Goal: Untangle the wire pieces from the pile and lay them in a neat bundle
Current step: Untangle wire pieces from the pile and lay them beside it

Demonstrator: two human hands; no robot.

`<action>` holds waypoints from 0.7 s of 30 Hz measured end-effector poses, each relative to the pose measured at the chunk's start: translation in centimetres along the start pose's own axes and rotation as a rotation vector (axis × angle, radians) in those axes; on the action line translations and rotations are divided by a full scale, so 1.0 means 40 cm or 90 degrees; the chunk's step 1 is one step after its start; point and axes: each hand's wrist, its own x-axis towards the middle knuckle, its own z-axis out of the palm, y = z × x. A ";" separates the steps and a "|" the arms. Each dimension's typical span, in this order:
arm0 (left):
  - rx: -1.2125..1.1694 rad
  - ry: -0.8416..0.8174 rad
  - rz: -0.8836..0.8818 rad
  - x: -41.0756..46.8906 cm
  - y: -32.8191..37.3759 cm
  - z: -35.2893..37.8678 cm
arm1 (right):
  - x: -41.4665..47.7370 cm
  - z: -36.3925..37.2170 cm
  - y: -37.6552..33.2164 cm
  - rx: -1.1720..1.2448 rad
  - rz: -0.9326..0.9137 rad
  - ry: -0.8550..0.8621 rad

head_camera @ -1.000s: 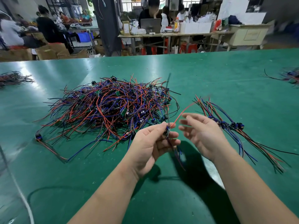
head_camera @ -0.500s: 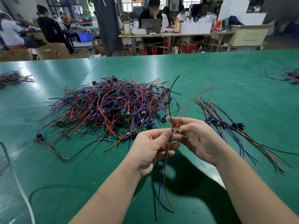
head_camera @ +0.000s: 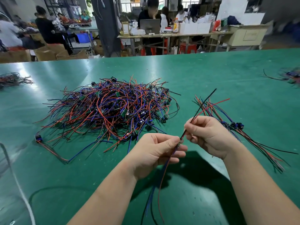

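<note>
The left grip and right grip both pinch 1 wire piece above the counter. The pile lies beyond the left grip and the bundle just right of the right grip.

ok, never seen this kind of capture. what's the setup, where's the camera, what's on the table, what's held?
There is no robot here. A person works with bare hands, and the single picture comes from a wide-angle camera on their head, looking forward and down. That is why both forearms enter from the bottom edge.

On the green table lies a big tangled pile of red, blue and black wire pieces with small connectors. To its right is a smaller bundle, with its wires roughly parallel and its connectors together. A left heap and a right heap of wires sit at the far edges.

The left hand pinches one wire piece. The right hand pinches its upper strands, whose black and red ends stick up. The other ends hang below the left hand.
</note>
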 end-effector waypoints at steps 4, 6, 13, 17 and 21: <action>0.051 0.022 -0.001 0.001 -0.009 0.007 | 0.023 -0.025 -0.010 0.109 -0.035 0.202; 0.067 0.000 -0.022 -0.001 -0.015 0.010 | 0.028 -0.048 -0.015 0.166 -0.057 0.286; 0.062 0.018 -0.022 0.001 -0.019 0.009 | 0.032 -0.061 -0.008 0.235 -0.037 0.342; 0.058 0.053 0.024 0.011 -0.011 -0.004 | 0.038 -0.061 -0.005 0.339 0.065 0.300; -0.184 0.008 0.058 0.018 -0.004 -0.012 | 0.034 -0.026 0.012 0.154 0.084 0.219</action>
